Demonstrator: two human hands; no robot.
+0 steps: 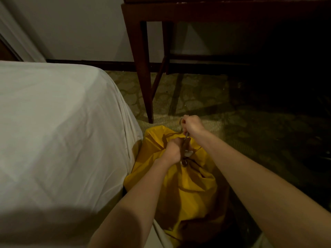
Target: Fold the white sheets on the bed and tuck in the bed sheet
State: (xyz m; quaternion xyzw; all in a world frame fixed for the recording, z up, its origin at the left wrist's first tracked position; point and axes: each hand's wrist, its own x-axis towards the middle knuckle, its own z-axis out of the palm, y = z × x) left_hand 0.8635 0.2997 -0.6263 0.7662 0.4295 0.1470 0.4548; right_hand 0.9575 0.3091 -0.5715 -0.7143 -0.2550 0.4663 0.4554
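Bed sheet smooth on mattress; both hands engaged at yellow bag

Bed sheet (53, 122), white, was seen stretched over the bed at the left of the view, draped down over the mattress corner with soft creases along its right edge. A yellow bag (188, 185) was positioned on the floor just beside that edge, between the bed and the person's forearms. The bag mouth was gathered shut at its top. The left hand (172, 149) was clenched around the gathered neck of the bag. The right hand (192, 125) was held slightly farther from the body, its fingers curled around a drawstring cord (185, 138) running down to the bag mouth. A small metal eyelet (184, 162) was visible just below the left hand. A patterned carpet (206, 97) covered the floor. A dark wooden furniture leg (145, 72) was located beyond the bag, near the white wall (80, 27).
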